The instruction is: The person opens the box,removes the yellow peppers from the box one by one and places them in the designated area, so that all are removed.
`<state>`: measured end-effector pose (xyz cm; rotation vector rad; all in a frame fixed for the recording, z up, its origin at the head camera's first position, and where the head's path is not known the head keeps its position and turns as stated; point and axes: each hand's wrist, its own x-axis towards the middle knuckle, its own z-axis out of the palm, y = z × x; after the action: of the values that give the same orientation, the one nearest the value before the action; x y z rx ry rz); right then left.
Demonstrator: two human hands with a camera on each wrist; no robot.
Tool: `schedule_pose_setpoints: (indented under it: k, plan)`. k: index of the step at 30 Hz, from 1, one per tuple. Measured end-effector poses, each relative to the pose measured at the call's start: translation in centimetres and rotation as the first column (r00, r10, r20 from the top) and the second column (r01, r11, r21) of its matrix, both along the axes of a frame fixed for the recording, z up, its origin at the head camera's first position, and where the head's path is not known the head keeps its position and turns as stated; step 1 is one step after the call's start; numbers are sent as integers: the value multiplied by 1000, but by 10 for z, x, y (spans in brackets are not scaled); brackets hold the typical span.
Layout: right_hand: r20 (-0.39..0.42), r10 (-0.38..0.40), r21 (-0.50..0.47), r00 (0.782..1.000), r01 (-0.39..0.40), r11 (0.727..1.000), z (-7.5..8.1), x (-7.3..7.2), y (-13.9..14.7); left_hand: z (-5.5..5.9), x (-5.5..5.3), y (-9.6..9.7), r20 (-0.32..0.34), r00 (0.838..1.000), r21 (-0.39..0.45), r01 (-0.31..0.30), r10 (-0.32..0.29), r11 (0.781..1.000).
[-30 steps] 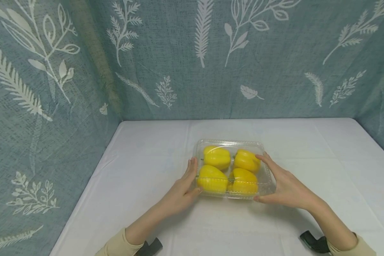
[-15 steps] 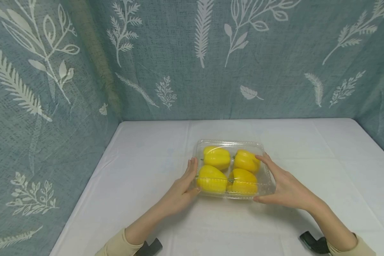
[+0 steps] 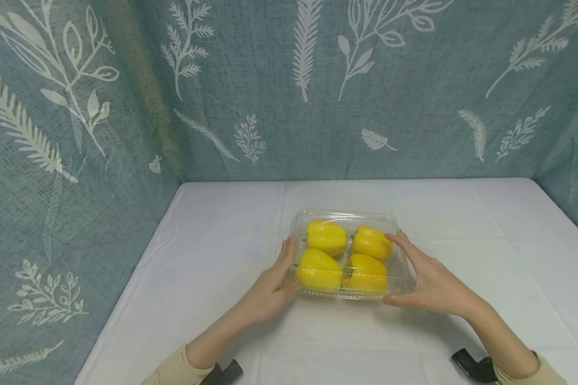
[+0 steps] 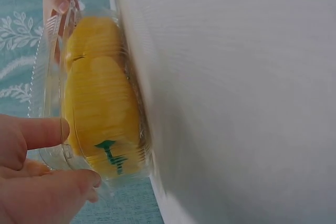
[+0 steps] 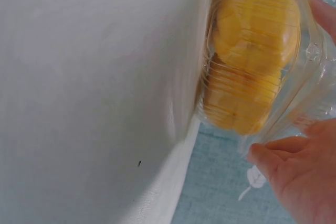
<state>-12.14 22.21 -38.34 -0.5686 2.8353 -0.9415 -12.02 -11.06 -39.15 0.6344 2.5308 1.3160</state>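
Two-handed hold on a clear plastic box (image 3: 347, 215) with four yellow peppers (image 3: 326, 237) inside, set on the white tablecloth (image 3: 486, 230) directly before the person. The right hand (image 3: 428, 278) grasps the box's right end, thumb at the near corner and fingers bent along the side. The left hand (image 3: 273, 286) lies against the left end, fingers nearly straight and touching rather than clenched. Whether the lid's rim is fastened all round cannot be told. For a sound hold, pressure should probably be light and matched at both ends, since thin plastic tends to flex; fingertips are best kept on the firmer rim, the base level on the cloth, so that the round peppers do not roll together.
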Motion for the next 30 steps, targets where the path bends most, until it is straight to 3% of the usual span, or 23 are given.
schedule_pose_setpoints:
  k: [7,14,20,26,30]
  plan:
    - [22,3,-15,1000,-2,1000,1,0,0,-1,0,-3,-36,999,10,23,-23,1000]
    - [36,26,-49,999,-24,999,0,-1,2,-2,0,-3,-65,998,9,1,0,1000]
    - [2,44,-51,999,-44,998,5,-1,4,1,-5,-4,-31,997,15,-64,65,998]
    - [-81,56,-58,995,-61,996,13,-4,7,1,-17,-4,34,996,85,-85,83,993]
    - [-113,52,-85,992,-62,995,14,-8,8,2,-23,-4,66,994,80,-97,92,992]
